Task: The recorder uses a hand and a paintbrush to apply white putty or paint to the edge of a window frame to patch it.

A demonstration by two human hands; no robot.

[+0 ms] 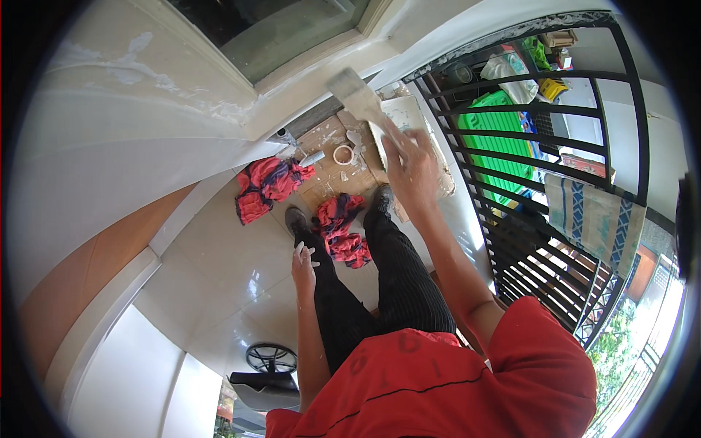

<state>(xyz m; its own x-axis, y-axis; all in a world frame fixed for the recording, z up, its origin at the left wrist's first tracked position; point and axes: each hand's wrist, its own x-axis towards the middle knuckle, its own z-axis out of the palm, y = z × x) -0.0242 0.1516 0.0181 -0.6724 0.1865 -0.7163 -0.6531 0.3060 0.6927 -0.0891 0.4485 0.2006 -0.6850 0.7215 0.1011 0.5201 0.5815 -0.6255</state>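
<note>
My right hand (415, 171) is closed around the handle of a putty knife (355, 95), raised in front of the wall under the window. Its wide, whitish blade points up and left, near the ledge, but I cannot tell whether it touches. Lower down, my left hand (303, 269) hangs by my left leg, holding nothing, with white smears on its loosely parted fingers. White patches (131, 69) mark the cream wall to the left of the window frame (292, 73).
Stained cardboard (321, 191) on the floor ahead bears a small round tub (343, 155). Crumpled red and navy cloths (270, 186) lie around my feet. A black railing (526, 139) stands at right, with a towel (593, 219) over it and a green plastic lid (496, 142) behind.
</note>
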